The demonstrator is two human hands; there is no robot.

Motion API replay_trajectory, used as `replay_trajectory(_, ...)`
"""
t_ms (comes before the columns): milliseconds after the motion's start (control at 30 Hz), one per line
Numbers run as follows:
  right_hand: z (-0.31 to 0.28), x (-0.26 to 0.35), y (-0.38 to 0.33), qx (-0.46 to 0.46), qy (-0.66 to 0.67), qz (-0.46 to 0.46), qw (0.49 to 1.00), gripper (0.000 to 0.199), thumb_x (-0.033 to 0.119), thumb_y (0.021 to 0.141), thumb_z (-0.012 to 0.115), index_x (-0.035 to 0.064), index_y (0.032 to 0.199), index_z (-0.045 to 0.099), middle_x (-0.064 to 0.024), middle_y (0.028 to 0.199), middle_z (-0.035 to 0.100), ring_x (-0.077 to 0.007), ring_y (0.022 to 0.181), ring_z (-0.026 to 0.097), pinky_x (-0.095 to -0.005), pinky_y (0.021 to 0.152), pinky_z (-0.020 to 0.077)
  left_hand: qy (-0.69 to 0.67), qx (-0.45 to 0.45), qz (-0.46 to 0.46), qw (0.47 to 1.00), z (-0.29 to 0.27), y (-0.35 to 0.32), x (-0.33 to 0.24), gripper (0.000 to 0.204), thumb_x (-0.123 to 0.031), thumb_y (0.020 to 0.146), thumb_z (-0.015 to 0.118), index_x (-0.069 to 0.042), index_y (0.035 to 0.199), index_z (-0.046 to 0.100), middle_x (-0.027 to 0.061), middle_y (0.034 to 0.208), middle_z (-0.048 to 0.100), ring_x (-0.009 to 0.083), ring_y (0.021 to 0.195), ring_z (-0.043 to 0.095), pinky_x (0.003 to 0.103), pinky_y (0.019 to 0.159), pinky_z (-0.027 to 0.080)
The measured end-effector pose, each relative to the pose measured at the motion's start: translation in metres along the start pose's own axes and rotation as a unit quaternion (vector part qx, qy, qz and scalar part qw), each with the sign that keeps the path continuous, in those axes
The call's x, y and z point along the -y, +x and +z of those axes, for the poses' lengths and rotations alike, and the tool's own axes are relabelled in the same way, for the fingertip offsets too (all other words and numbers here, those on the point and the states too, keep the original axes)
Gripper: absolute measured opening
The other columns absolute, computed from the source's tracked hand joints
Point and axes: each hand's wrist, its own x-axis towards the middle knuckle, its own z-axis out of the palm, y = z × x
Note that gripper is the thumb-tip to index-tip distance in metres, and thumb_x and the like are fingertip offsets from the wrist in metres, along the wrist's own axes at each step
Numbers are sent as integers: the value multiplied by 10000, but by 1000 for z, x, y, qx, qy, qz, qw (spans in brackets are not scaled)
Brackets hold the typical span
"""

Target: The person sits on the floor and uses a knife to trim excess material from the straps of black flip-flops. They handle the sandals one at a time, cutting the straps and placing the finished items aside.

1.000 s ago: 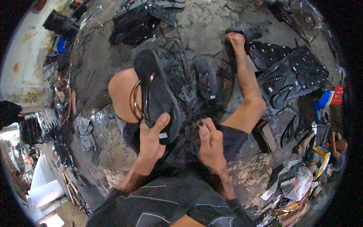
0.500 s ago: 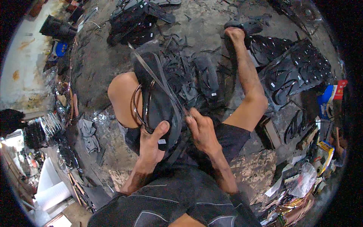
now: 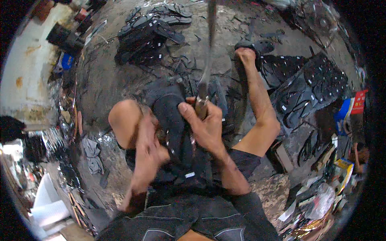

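Where soles [image 3: 305,86] lie, scattered scraps [image 3: 183,66].

Hands working a black sandal on the lap

The right hand [image 3: 205,124] is gripping a long tool [image 3: 208,60] upright, while the blurred left hand [image 3: 148,152] is pressing the black sandal [image 3: 171,116].

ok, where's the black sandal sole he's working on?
Head view, centre: the black sandal sole is gripped between the left hand and right hand, beside the bent knee.

A red carton [image 3: 359,101] and a blue carton [image 3: 345,115] stand at the far right. Below them lies a yellow-edged box [image 3: 341,170]. A blue label [image 3: 66,62] shows upper left. Small white tags [image 3: 189,175] dot the black sandals.
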Motion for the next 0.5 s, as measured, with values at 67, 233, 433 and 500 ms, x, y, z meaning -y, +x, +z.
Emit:
replay_trajectory(67, 0, -10, -19, -37, -45, -85, 995, 370, 278, 1001, 684, -44, 1181, 661, 35, 782, 616, -49, 709, 524, -234, 649, 433, -15, -51, -58, 997, 7, 36, -8, 573, -218, 963, 696, 45, 1418, 466, 109, 1356, 566, 213, 1203, 572, 342, 1058, 437)
replay_trajectory(233, -62, -23, -102, -10, -180, -97, 979, 251, 225, 1029, 561, 66, 1211, 629, -75, 754, 629, -159, 616, 593, -337, 583, 486, -187, -36, -137, 972, -20, 25, -30, 343, -291, 1020, 627, -9, 1211, 658, -4, 1093, 695, 107, 979, 659, 259, 898, 501)
replay_trajectory(433, -74, -28, -236, 107, -255, 52, 960, 142, 180, 979, 618, 95, 1091, 638, -176, 730, 633, -359, 616, 645, -406, 555, 492, -110, -64, -211, 969, -15, -4, -38, 408, -340, 1048, 575, -22, 1299, 625, 8, 1170, 678, 97, 1095, 619, 264, 982, 462)
replay_trajectory(500, -72, -29, -238, 104, -268, 55, 956, 151, 189, 967, 638, 96, 1086, 641, -185, 730, 628, -375, 624, 645, -420, 549, 486, -143, -25, -200, 969, -17, -6, -32, 423, -330, 1043, 592, -24, 1335, 599, 14, 1195, 665, 105, 1132, 600, 273, 1014, 446)
